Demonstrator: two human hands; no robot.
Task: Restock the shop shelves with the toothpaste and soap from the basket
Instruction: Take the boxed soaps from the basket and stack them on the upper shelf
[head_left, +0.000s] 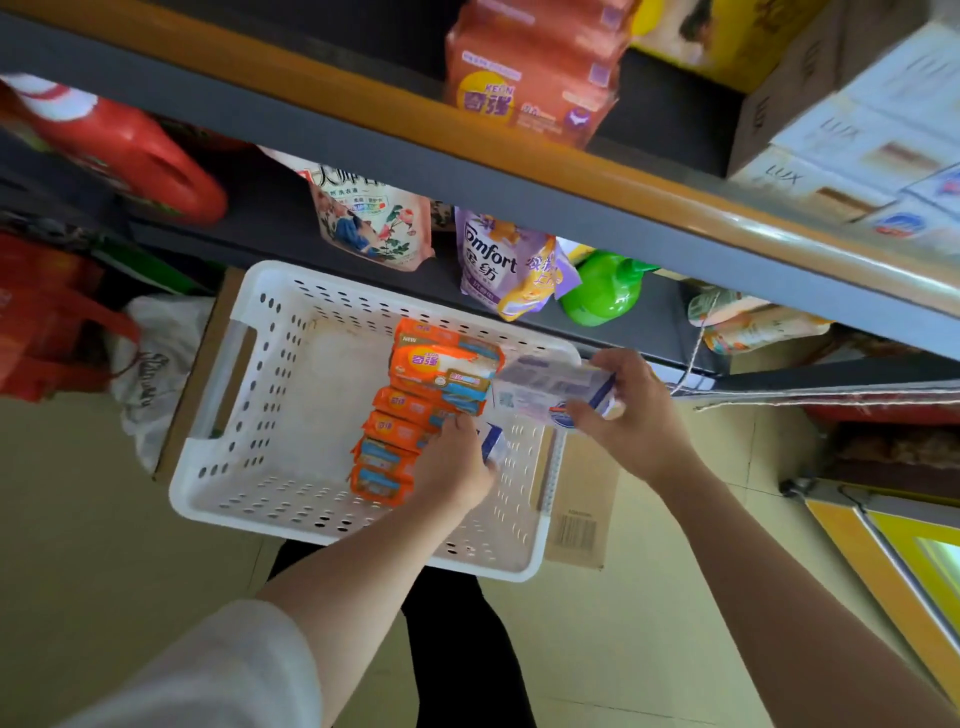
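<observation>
Sitting on a flat cardboard sheet (582, 514) on the floor, the white perforated basket (270, 395) fills the middle of the scene; at its nine o'clock lies a red bag (47, 322). Orange soap packs (410, 415) are lined up inside toward the basket's three o'clock side. The left hand (457, 467) reaches in among them, fingers curled around a white-and-blue pack (491, 441). At two o'clock from it, over the basket's rim, the right hand (631, 410) pinches a pale purple-and-white pack (550, 389). At twelve o'clock, a Comfort pouch (498, 265) and a green bottle (602, 291) stand on the lower shelf (660, 327).
</observation>
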